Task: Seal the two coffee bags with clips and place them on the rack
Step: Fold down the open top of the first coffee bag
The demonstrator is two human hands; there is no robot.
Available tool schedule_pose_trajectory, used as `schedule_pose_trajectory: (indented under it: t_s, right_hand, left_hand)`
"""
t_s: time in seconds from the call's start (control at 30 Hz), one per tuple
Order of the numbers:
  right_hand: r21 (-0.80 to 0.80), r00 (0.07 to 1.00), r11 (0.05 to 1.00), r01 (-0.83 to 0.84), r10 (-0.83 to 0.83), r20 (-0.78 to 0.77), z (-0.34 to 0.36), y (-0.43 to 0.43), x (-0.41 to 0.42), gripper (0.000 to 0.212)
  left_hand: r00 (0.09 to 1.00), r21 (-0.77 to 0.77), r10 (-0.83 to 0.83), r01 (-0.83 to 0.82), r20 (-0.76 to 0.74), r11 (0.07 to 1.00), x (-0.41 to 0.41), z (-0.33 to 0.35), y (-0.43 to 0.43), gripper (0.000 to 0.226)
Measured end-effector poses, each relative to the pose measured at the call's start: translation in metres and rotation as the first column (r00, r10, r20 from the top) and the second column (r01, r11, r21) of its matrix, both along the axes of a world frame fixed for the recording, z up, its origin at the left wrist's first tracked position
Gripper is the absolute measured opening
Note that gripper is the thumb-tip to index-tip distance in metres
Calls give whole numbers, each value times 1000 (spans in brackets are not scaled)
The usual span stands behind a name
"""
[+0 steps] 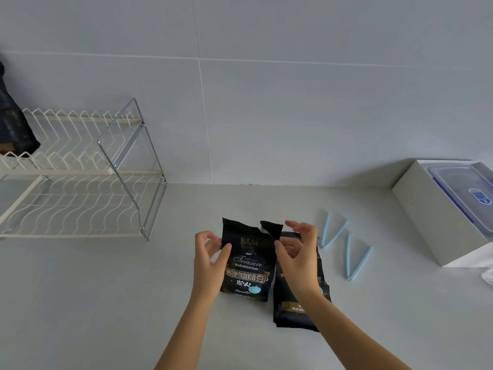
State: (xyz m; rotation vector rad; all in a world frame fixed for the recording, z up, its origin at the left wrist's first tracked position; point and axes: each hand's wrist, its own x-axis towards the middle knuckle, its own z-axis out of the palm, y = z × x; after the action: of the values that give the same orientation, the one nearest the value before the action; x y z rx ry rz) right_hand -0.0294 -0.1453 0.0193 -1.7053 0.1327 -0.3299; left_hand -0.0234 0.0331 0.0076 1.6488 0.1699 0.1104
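A black coffee bag (248, 265) stands upright on the counter, its torn top open. My left hand (209, 259) pinches its upper left edge. My right hand (297, 252) holds its upper right edge by the torn flap. A second black coffee bag (293, 313) lies flat just to the right, partly under my right wrist. Two light blue sealing clips (333, 233) (356, 259) lie open on the counter to the right of the bags. The white wire rack (80, 166) stands at the far left.
A dark bag (13, 124) sits on the rack's upper tier at the left edge. A white box (437, 217) with a clear-lidded container (466, 188) in it stands at the right. A tiled wall runs behind the grey counter (106, 303).
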Motion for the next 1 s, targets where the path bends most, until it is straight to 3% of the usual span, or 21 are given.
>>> schedule_pose_trajectory:
  t_s: [0.2,0.4,0.6,0.77,0.9,1.0]
  right_hand:
    - [-191,973,954,-229,229,-23,1,-6,-1,29]
    - [-273,875,838,-474,412,-254,-8,-3,-2,54]
    - [-273,866,842,-465,368,-340,-15,-3,-1,63]
    - [-201,872,890,-410,318,-372,-25,-7,-1,41]
    - [-84,866,913,-398,344,-363,-32,-7,-1,24]
    - [14,889,937,-348,335,-313,-33,-7,0,16]
  left_hand:
    - [993,128,54,-68,108,989,-8,-8,-3,39]
    - [988,190,-154,147,25,971,-6,-7,-2,52]
    - [990,211,-137,142,-36,967,-6,-11,4,40]
    - [995,341,-93,94,-19,935,-5,-16,10,30]
    - [973,135,-183,202,-142,970,-5,-12,13,20]
    - [970,43,-177,186,-167,982,-7,-12,11,9]
